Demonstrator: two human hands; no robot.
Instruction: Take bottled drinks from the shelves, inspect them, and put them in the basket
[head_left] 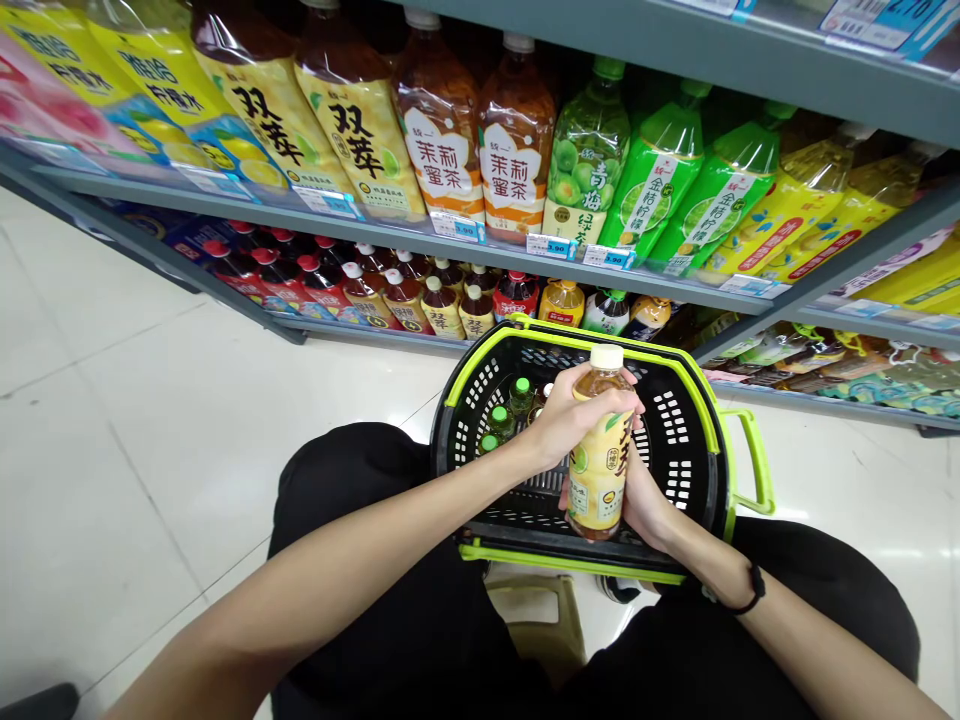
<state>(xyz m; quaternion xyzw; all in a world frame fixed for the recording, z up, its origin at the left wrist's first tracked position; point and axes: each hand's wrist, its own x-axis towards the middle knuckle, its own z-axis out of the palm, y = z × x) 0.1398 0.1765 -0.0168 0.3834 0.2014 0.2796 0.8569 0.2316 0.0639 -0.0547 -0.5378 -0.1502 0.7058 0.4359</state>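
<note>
I hold a yellow-labelled tea bottle (600, 450) with a white cap upright over a black basket with lime-green rim (697, 400). My left hand (574, 415) is wrapped round the bottle's upper part. My right hand (645, 500) grips its lower part from behind. Inside the basket, at its left, stand several bottles with green caps (504, 418).
Shelves (420, 235) of large drink bottles run across the top, with smaller bottles on the lower shelf (442, 305). Price tags line the shelf edge. White tiled floor (150, 420) lies at the left. My knees in black trousers flank the basket, and a small stool (544, 610) is below.
</note>
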